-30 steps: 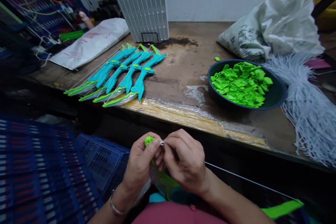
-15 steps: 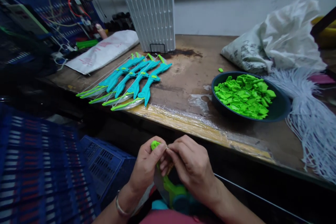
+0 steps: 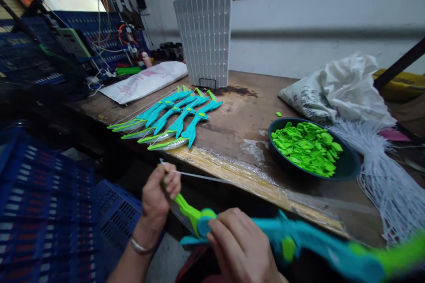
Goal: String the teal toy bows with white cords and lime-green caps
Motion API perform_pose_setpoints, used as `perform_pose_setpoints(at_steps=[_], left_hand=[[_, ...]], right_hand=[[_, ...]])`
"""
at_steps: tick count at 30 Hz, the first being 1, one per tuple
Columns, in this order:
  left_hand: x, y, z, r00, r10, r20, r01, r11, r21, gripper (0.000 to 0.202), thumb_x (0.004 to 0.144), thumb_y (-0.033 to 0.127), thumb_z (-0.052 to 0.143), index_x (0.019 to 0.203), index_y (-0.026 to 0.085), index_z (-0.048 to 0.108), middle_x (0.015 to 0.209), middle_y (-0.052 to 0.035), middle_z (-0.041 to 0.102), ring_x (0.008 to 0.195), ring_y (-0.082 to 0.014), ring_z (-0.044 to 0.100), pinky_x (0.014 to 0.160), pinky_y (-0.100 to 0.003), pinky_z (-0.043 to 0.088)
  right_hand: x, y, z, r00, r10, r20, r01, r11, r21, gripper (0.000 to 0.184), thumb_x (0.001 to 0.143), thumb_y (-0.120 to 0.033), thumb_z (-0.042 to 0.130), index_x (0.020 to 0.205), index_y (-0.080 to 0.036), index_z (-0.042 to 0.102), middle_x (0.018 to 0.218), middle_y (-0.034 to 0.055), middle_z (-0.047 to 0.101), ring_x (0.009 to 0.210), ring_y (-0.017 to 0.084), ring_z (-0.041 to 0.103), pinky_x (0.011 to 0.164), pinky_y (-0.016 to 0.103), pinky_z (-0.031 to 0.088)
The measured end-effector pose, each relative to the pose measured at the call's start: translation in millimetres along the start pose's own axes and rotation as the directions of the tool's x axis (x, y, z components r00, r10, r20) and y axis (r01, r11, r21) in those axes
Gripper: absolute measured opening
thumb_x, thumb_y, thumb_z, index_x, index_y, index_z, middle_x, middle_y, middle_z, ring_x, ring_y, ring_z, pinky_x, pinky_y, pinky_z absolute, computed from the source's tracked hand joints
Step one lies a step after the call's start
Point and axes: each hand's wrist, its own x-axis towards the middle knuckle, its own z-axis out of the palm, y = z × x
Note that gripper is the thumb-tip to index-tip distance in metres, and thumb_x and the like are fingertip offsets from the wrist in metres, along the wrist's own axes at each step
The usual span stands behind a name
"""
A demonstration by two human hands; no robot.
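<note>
A teal and green toy bow [image 3: 308, 234] stretches across the lower right, its far right end smeared by motion. My left hand [image 3: 156, 196] is closed around its green limb near the tip. A white bowstring [image 3: 202, 177] runs from that tip toward the right. Bent over the teal section by the green joint is my right hand [image 3: 242, 245], closed on the bow, with its fingertips partly hidden. On the table beyond, several similar toy bows [image 3: 181, 119] lie side by side in a slanting row.
A dark bowl [image 3: 352, 170] holds green plastic pieces [image 3: 305, 148]. Beside it hang white strings [image 3: 381, 185], with a white sack [image 3: 335, 86] behind. A ribbed grey panel [image 3: 206, 40] stands near the wall. Blue crates [image 3: 43, 208] are at left, below the table edge [image 3: 245, 183].
My hands were together at the green tip. Now my right hand has moved down onto the teal section, and the bow has swung up into view, lying across to the right. The view has tilted upward.
</note>
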Motion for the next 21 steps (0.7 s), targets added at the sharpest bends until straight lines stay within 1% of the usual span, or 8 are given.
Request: perform_pose_setpoints(at_steps=[3,5,8,13,15,17,19,21], left_hand=[[37.8,27.1,-20.5,0.963,0.125,-0.240,-0.150,0.984,-0.091,0.037,0.103,0.035,0.050,0.071,0.017,0.050,0.052,0.0072,0.036,0.038,-0.0058,0.033,0.033,-0.015,0.029],[60.2,33.4,-32.4,0.926,0.180,-0.331,-0.224,0.970,-0.099,0.044,0.108,0.036,0.035,0.069,0.018,0.045,0.049,0.0077,0.033,0.038,-0.0055,0.033,0.036,-0.016,0.028],[87.9,27.7,-44.6,0.888,0.246,-0.389,-0.295,0.953,-0.070,0.047,0.109,0.040,0.032,0.068,0.019,0.042,0.048,0.0085,0.032,0.039,-0.0052,0.033,0.040,-0.017,0.028],[124.8,1.1,-55.6,0.802,0.348,-0.486,-0.379,0.925,0.037,0.046,0.107,0.046,0.033,0.069,0.021,0.038,0.049,0.0096,0.030,0.039,-0.0064,0.030,0.043,-0.020,0.026],[139.2,-12.6,-58.7,0.746,0.406,-0.528,-0.412,0.904,0.113,0.045,0.106,0.048,0.032,0.070,0.022,0.036,0.051,0.0099,0.028,0.041,-0.0072,0.030,0.044,-0.020,0.027],[153.2,-26.9,-61.6,0.674,0.481,-0.561,-0.440,0.871,0.219,0.045,0.102,0.055,0.035,0.071,0.023,0.035,0.054,0.0098,0.028,0.043,-0.0078,0.030,0.046,-0.021,0.031],[163.5,-38.9,-65.5,0.583,0.574,-0.575,-0.447,0.818,0.363,0.045,0.099,0.060,0.040,0.075,0.023,0.040,0.059,0.0087,0.033,0.047,-0.0088,0.035,0.051,-0.024,0.038],[164.7,-43.7,-71.4,0.484,0.680,-0.550,-0.413,0.732,0.542,0.037,0.096,0.056,0.047,0.083,0.021,0.047,0.070,0.0051,0.044,0.057,-0.0116,0.046,0.064,-0.030,0.048]], right_hand=[[-7.6,1.8,3.2,1.000,-0.025,-0.004,0.026,1.000,0.009,0.008,0.089,-0.005,0.061,0.095,-0.009,0.065,0.071,0.0071,0.062,0.064,0.018,0.053,0.054,0.031,0.045],[-12.2,3.7,7.7,1.000,-0.003,0.024,0.002,1.000,0.021,0.009,0.089,-0.004,0.059,0.091,-0.011,0.065,0.068,0.0059,0.060,0.062,0.017,0.051,0.053,0.030,0.043],[-16.8,7.3,15.4,0.999,0.017,0.047,-0.018,1.000,0.014,0.014,0.090,-0.004,0.055,0.086,-0.013,0.064,0.066,0.0040,0.057,0.060,0.016,0.048,0.052,0.029,0.040],[-24.5,17.0,20.6,0.997,0.025,0.078,-0.023,1.000,-0.019,0.015,0.092,-0.006,0.054,0.084,-0.015,0.063,0.067,0.0031,0.057,0.061,0.016,0.048,0.054,0.029,0.041],[-26.5,21.7,21.0,0.995,0.031,0.093,-0.028,0.999,-0.036,0.016,0.093,-0.006,0.054,0.083,-0.016,0.062,0.067,0.0027,0.057,0.060,0.016,0.048,0.054,0.028,0.041],[-26.1,26.7,22.3,0.992,0.046,0.115,-0.040,0.998,-0.054,0.017,0.093,-0.005,0.053,0.082,-0.016,0.061,0.067,0.0024,0.057,0.059,0.015,0.049,0.053,0.028,0.041],[-24.3,32.8,24.5,0.989,0.054,0.140,-0.046,0.997,-0.054,0.018,0.094,-0.005,0.053,0.083,-0.017,0.061,0.067,0.0023,0.057,0.059,0.015,0.052,0.053,0.028,0.042],[-25.2,41.9,26.2,0.981,0.063,0.186,-0.059,0.998,-0.027,0.018,0.096,-0.006,0.051,0.087,-0.017,0.062,0.070,0.0027,0.060,0.061,0.015,0.057,0.055,0.027,0.046]])
